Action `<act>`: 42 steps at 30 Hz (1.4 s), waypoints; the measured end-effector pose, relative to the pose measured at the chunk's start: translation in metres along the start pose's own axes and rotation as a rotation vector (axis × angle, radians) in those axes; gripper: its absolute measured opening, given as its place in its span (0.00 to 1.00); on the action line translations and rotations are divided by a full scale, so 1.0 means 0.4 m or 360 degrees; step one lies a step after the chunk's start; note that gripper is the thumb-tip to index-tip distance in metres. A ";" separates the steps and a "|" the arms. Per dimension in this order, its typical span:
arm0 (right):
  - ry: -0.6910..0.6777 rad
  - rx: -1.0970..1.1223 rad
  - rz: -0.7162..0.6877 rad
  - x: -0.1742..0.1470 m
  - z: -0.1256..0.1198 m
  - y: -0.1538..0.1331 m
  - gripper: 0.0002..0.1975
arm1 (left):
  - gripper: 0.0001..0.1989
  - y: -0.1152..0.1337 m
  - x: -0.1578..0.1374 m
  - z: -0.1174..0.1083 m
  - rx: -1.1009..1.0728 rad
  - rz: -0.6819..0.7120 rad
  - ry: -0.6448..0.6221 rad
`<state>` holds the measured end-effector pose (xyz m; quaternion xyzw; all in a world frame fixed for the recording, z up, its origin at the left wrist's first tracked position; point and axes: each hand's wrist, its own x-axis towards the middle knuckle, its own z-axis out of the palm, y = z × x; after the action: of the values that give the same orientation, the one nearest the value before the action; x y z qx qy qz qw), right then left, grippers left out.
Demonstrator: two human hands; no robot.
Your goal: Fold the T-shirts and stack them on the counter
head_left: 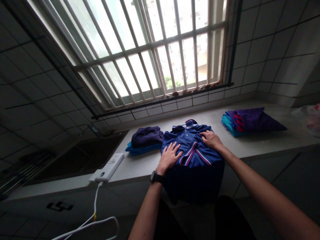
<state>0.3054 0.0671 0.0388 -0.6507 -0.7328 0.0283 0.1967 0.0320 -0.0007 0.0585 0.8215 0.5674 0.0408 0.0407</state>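
Note:
A navy blue polo shirt (182, 137) lies on the white countertop, its collar toward the window and its lower part hanging over the front edge. Its sleeves are folded inward, with red, white and blue striped cuffs crossing near the middle. My left hand (170, 156) rests flat on the left side of the shirt, fingers spread; a dark watch is on that wrist. On the shirt's right side, my right hand (210, 138) lies with its fingers partly bent and touching the fabric. Neither hand visibly grips any cloth.
Left of the shirt sits a folded purple and blue clothes stack (147, 140); another clothes pile (250, 120) lies to the right. A white power strip (112, 167) with a dangling cord is near the counter's front edge. The sink (82, 160) is at the left, below a barred window (150, 46).

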 end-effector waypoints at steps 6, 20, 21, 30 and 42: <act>0.0005 0.0004 -0.0004 0.002 0.002 0.002 0.19 | 0.28 0.000 0.002 0.000 0.0002 -0.0001 0.0000; 0.0003 -0.0025 -0.0011 0.000 -0.002 -0.001 0.19 | 0.28 0.001 0.001 0.000 0.0001 -0.0007 0.0000; 0.0001 -0.0027 -0.0009 0.000 -0.002 -0.001 0.19 | 0.28 0.001 0.002 0.001 0.0003 -0.0006 -0.0001; -0.0015 -0.0014 -0.0008 0.001 -0.001 0.002 0.19 | 0.28 0.000 0.002 0.001 0.0014 0.0000 0.0003; -0.0011 -0.0009 0.0001 0.001 0.001 0.003 0.19 | 0.28 0.000 0.002 0.002 0.0040 0.0003 0.0016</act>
<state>0.3063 0.0678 0.0383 -0.6513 -0.7334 0.0287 0.1923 0.0324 -0.0001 0.0577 0.8223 0.5672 0.0378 0.0276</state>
